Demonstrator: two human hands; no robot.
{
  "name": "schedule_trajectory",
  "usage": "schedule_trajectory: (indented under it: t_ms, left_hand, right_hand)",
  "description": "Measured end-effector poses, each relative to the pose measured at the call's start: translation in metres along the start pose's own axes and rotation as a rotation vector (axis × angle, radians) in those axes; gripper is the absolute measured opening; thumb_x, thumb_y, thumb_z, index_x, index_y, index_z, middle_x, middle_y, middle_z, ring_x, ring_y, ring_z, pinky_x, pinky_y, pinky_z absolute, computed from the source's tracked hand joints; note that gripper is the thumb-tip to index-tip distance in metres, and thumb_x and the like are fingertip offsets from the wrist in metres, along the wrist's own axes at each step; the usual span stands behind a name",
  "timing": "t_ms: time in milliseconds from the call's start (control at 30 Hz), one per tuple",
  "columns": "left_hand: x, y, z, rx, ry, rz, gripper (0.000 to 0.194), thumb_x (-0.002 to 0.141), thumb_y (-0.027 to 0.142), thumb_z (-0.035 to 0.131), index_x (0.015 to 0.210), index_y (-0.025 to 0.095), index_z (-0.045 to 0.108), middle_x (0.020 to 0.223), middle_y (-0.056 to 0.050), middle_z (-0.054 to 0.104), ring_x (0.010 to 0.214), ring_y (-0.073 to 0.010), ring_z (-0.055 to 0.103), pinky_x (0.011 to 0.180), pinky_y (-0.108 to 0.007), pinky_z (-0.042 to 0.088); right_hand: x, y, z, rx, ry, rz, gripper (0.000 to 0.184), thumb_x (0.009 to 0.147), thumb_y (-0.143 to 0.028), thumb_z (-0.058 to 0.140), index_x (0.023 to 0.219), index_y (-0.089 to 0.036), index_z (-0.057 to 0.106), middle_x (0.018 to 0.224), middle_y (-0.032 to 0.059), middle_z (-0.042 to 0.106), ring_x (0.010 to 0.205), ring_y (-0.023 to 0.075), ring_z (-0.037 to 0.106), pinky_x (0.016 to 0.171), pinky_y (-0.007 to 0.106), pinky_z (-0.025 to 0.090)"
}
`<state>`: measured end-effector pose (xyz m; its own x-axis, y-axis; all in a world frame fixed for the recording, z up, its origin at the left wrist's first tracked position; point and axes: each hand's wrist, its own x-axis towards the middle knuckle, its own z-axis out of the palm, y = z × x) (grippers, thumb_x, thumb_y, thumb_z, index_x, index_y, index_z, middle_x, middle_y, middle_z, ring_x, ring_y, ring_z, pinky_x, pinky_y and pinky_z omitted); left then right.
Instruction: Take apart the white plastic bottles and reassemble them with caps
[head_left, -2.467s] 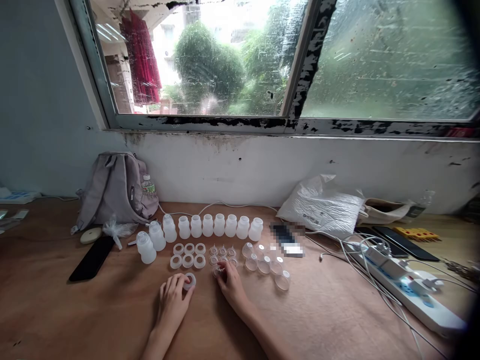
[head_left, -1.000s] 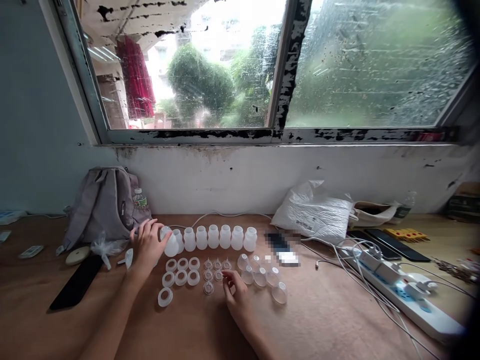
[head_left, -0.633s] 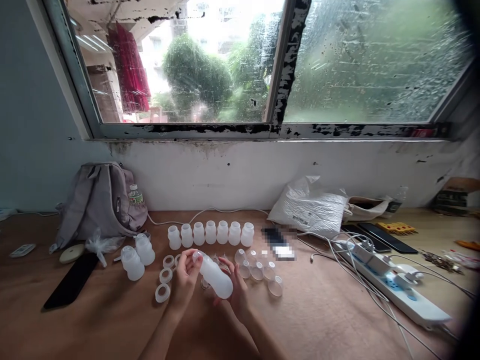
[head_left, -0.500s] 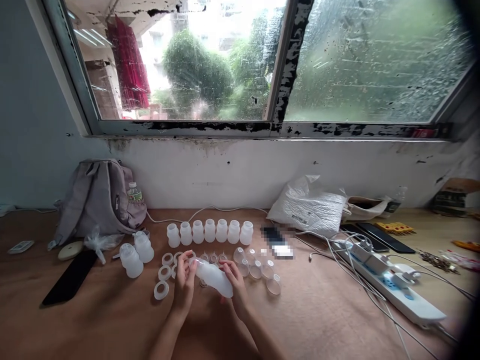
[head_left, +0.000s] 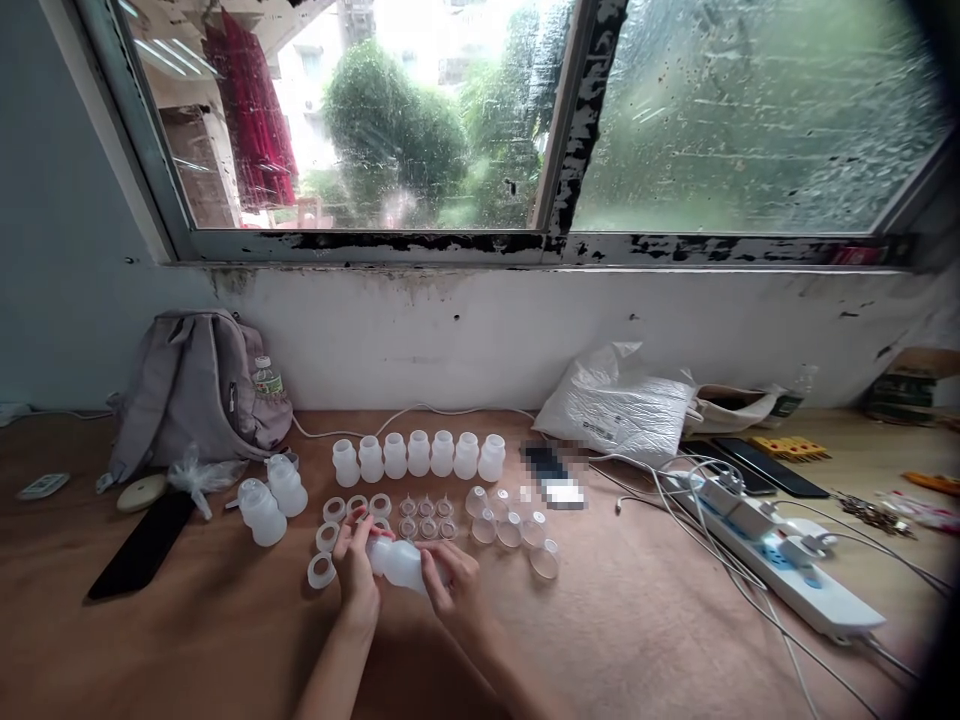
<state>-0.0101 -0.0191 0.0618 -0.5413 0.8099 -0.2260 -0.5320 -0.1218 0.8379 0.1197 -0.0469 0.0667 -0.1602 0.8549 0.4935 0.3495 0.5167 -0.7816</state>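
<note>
A translucent white baby bottle (head_left: 403, 566) lies nearly sideways between my hands, just above the table. My left hand (head_left: 356, 568) grips its collar end, and my right hand (head_left: 454, 582) is closed round its base. Close behind are several white screw rings (head_left: 322, 571), partly covered by my left hand, and clear silicone nipples (head_left: 427, 508) in rows. To the right of them sit several clear dome caps (head_left: 545, 559). Open bottle bodies (head_left: 418, 454) stand upright in a row farther back. Two capped bottles (head_left: 262, 515) are at the left.
A grey backpack (head_left: 199, 390) leans on the wall at the left, with a black phone-like slab (head_left: 142, 548) in front. A silver mailer bag (head_left: 615, 405) lies at the back. At the right are a power strip (head_left: 787, 565) and loose cables.
My right hand has shifted its hold and now wraps more round the bottle's base. The bottle is more level and slightly farther left; the view has tilted down a little.
</note>
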Motion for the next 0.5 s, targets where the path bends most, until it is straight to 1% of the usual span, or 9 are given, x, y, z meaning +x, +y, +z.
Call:
schedule_trajectory:
  t_ms: [133,200,267,400,500]
  left_hand:
    - [-0.0014,0.0048,0.0027,-0.061,0.060,-0.047,0.026,0.056,0.023,0.061,0.080,0.018,0.053,0.045,0.010,0.045,0.041,-0.0118,0.053,0.047,-0.026,0.044]
    - [-0.0013,0.0066,0.0035,-0.074,0.088,-0.048,0.021,0.055,0.021,0.061,0.075,0.017,0.052,0.047,0.009,0.045,0.041,-0.0105,0.052,0.049,-0.027,0.045]
    - [-0.0015,0.0069,0.0045,-0.063,0.094,-0.027,0.019,0.055,0.022,0.061,0.071,0.017,0.051,0.048,0.009,0.045,0.042,-0.0107,0.052,0.051,-0.028,0.046]
    - [-0.0024,0.0042,0.0048,-0.021,0.089,0.018,0.016,0.058,0.023,0.058,0.072,0.018,0.051,0.048,0.008,0.045,0.043,-0.0117,0.053,0.051,-0.029,0.047]
    - [0.0046,0.0098,-0.0028,-0.024,0.146,0.020,0.013,0.058,0.021,0.056,0.069,0.018,0.050,0.050,0.007,0.048,0.043,-0.0120,0.054,0.049,-0.028,0.046]
  right_hand:
    - [-0.0034,0.0069,0.0007,-0.089,-0.010,-0.152,0.024,0.080,-0.022,0.044,0.097,-0.022,0.061,0.084,0.0071,0.064,0.076,0.0185,0.059,0.068,0.029,0.047]
    - [-0.0036,0.0096,0.0015,-0.123,-0.012,-0.191,0.026,0.079,-0.021,0.044,0.099,-0.021,0.060,0.087,0.0079,0.064,0.080,0.0193,0.058,0.071,0.031,0.047]
    - [-0.0028,0.0099,0.0024,-0.129,-0.006,-0.192,0.026,0.079,-0.021,0.044,0.100,-0.022,0.060,0.087,0.0076,0.064,0.080,0.0193,0.058,0.071,0.031,0.047]
    - [-0.0005,0.0051,0.0012,-0.093,0.007,-0.163,0.025,0.079,-0.021,0.044,0.096,-0.023,0.061,0.084,0.0064,0.064,0.077,0.0185,0.059,0.068,0.030,0.048]
    - [0.0007,0.0030,-0.0065,-0.034,0.014,-0.119,0.022,0.079,-0.023,0.045,0.091,-0.023,0.063,0.080,0.0056,0.064,0.073,0.0182,0.059,0.066,0.029,0.047]
